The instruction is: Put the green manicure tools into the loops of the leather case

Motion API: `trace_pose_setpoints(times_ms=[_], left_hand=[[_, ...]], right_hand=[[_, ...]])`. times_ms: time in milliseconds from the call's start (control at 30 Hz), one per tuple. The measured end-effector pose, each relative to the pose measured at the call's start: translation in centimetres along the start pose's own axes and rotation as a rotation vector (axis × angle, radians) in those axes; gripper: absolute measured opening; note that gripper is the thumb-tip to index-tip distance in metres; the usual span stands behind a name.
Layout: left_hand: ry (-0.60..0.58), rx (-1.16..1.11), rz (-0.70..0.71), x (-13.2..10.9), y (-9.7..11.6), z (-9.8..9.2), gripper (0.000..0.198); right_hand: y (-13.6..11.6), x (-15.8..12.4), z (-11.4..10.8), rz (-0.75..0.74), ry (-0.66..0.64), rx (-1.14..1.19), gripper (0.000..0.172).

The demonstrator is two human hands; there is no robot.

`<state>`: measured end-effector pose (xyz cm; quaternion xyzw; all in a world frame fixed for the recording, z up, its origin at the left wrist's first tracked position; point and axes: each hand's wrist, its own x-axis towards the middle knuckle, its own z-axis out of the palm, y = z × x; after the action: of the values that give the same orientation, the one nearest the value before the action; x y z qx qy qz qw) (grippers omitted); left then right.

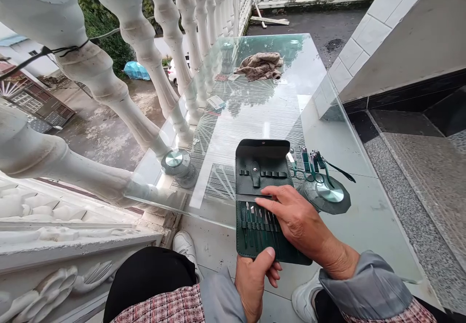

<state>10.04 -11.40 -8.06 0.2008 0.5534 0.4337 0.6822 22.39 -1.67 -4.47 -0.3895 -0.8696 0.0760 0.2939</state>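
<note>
1. A dark green case [264, 167] lies open on the glass worktop [255, 109], at the near edge and a little right of the middle.
2. The bottom end of the case sticks out past the near edge, toward the person.
3. The left hand [253, 277] is clamped on that bottom end. The thumb presses on top and the fingers curl under it.
4. The right hand [298, 221] lies flat over the lower half of the case. Its fingers are stretched out and a bit apart, and it grips nothing.
5. The fingertips of the right hand touch the small tools [255, 218] that sit in a row in the lower half of the case.
6. The top half of the case has a strap and a row of loops with nothing in them.
7. Some loose tools [313, 165], among them scissors and clippers, lie on the worktop just beside the right side of the case.
8. Those loose tools sit next to a round metal cap [327, 194] near the right edge.
9. Another round cap [176, 160] sits at the near left corner.
10. A brown cloth [261, 65] lies crumpled at the far end of the worktop.
11. A small card [216, 102] lies by the left edge.
12. Fat white posts [141, 36] stand along the left side of the worktop.
13. A white shoe [184, 243] shows under the glass.
</note>
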Motion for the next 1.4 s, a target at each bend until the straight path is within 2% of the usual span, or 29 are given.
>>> trace_pose_setpoints(times_ms=[133, 467, 700, 1133, 1400], left_hand=[[-0.047, 0.079, 0.025, -0.3, 0.4, -0.2, 0.025], [-0.13, 0.125, -0.04, -0.2, 0.0, 0.1, 0.025], [-0.216, 0.07, -0.039, -0.1, -0.2, 0.4, 0.032], [-0.192, 0.084, -0.081, 0.0, -0.6, 0.5, 0.03], [-0.182, 0.061, -0.085, 0.1, -0.8, 0.6, 0.039]], right_hand=[[0.4, -0.2, -0.5, 0.09, 0.103, -0.018, 0.036], [1.8, -2.0, -2.5, 0.201, 0.195, -0.082, 0.034], [2.1, -3.1, -2.7, 0.227, 0.174, -0.088, 0.031], [0.9, -2.3, -1.9, 0.242, 0.145, 0.033, 0.032], [-1.2, -0.3, 0.0, 0.173, 0.003, 0.105, 0.029]])
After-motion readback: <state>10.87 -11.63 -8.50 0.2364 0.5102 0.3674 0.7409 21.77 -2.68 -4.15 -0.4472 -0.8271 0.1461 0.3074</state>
